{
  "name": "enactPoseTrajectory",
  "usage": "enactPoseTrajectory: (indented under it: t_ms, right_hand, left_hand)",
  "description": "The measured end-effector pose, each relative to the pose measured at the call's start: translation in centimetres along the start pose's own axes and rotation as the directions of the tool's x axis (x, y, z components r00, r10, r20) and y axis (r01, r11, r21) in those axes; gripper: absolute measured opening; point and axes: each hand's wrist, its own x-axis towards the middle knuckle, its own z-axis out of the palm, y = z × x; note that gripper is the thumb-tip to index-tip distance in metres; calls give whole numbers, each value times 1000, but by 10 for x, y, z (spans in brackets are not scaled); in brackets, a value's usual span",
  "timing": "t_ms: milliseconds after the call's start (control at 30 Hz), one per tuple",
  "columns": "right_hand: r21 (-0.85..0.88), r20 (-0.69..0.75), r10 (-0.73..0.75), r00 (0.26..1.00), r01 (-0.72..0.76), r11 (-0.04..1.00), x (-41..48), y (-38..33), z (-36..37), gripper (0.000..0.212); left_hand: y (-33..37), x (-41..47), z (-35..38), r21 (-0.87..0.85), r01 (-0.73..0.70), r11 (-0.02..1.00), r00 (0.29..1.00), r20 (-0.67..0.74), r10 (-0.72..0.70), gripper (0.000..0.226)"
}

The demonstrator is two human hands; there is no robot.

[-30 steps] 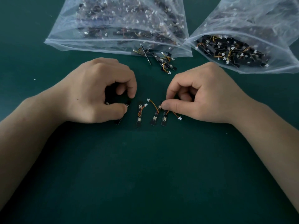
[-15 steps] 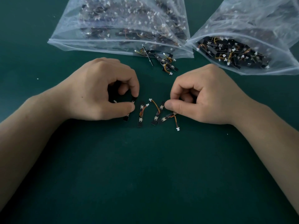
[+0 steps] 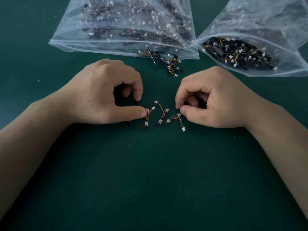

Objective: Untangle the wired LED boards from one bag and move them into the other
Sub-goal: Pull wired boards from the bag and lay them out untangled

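Observation:
Several small black LED boards with orange wires and white plugs lie in a row on the green mat between my hands. My left hand (image 3: 106, 92) has its fingers curled over the leftmost board (image 3: 128, 124), index tip at its top end, thumb across it. The thumb tip touches the second board (image 3: 146, 121). A third board (image 3: 162, 116) lies free. My right hand (image 3: 216, 99) pinches the upper end of the tilted rightmost board (image 3: 170, 119) between thumb and index finger; its plug (image 3: 183, 129) trails below.
Two clear zip bags lie at the back: a left bag (image 3: 86, 35) full of tangled boards and a right bag (image 3: 275, 24) with a pile near its mouth. A small tangle of boards (image 3: 168, 62) spills from the left bag's opening. Green mat (image 3: 150, 180) stretches toward me.
My left hand slid its board right until the thumb met the second board. My right hand swung the rightmost board to a slant, and its plug dropped lower.

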Motion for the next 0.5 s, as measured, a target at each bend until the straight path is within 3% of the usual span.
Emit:
enactPoseTrajectory:
  t_ms: [500]
  right_hand:
    - [57, -13, -58, 998, 59, 997, 2, 1, 7, 25]
  left_hand:
    - [2, 0, 2, 23, 19, 1000, 1000, -19, -19, 29]
